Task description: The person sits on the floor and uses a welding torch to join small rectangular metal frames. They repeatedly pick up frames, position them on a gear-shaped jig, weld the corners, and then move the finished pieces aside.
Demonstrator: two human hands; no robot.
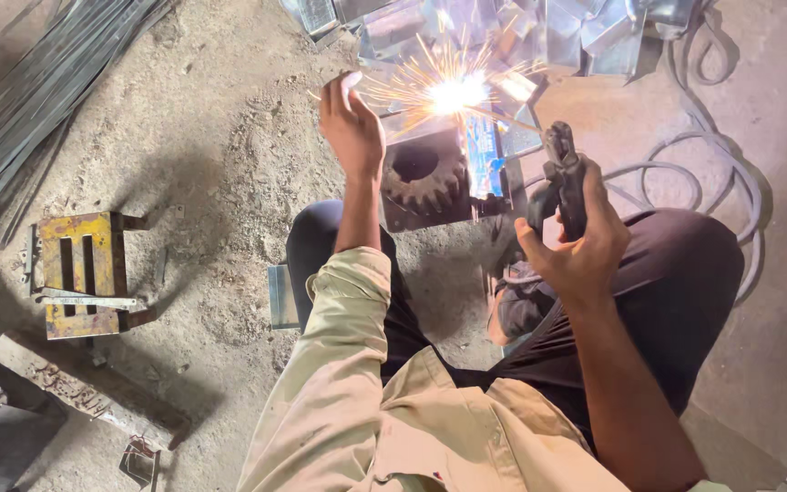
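My right hand (580, 239) grips a dark welding electrode holder (559, 178), whose thin rod reaches up-left to a bright arc with sparks (455, 93). My left hand (352, 128) is raised beside the arc, fingers curled on a small metal piece that the glare mostly hides. Just below the arc a rusty toothed gear (425, 178) sits on a dark metal block. I squat over the work, knees on both sides.
Shiny cut sheet-metal pieces (539, 32) pile up behind the arc. Grey cable (730, 173) loops at right. A yellow rusted metal frame (84, 273) and a steel bar (84, 387) lie at left, long steel strips (38, 82) at top left, on dusty ground.
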